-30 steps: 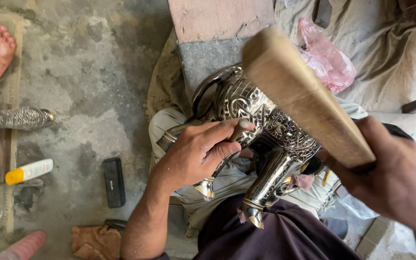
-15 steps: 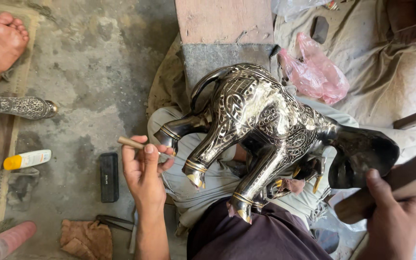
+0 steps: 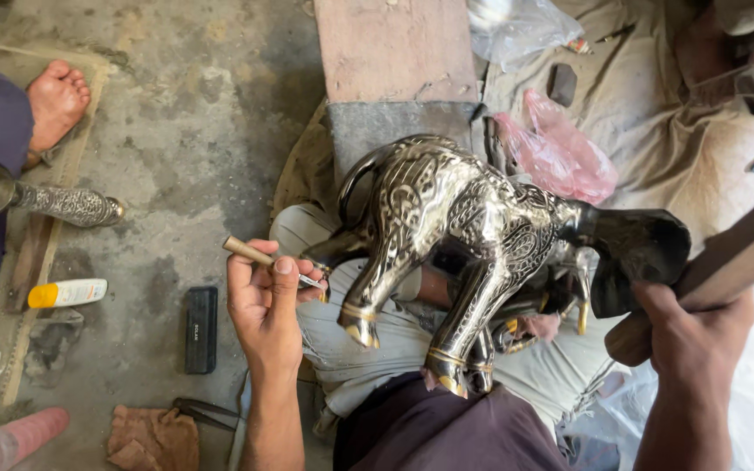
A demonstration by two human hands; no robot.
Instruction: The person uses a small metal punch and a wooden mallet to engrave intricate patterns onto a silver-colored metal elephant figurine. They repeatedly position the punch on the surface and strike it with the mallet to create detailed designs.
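An engraved silver metal animal figure (image 3: 455, 227) lies on its side across my lap, legs pointing toward me and its dark head at the right. My left hand (image 3: 263, 305) sits just left of its legs and pinches a thin chisel (image 3: 259, 257) with a pale wooden handle, tip angled toward the nearest leg. My right hand (image 3: 687, 336) grips the handle of a wooden mallet (image 3: 735, 262) beside the figure's head.
A wooden block (image 3: 394, 48) stands behind the figure. A pink plastic bag (image 3: 560, 157) lies on cloth at the right. On the concrete floor at the left are a black box (image 3: 201, 330), a yellow-capped tube (image 3: 67, 293), another engraved metal piece (image 3: 63, 202) and another person's bare foot (image 3: 56, 103).
My left hand came off the figure's body and now holds the chisel left of its legs. The mallet swung from above the figure down to the right.
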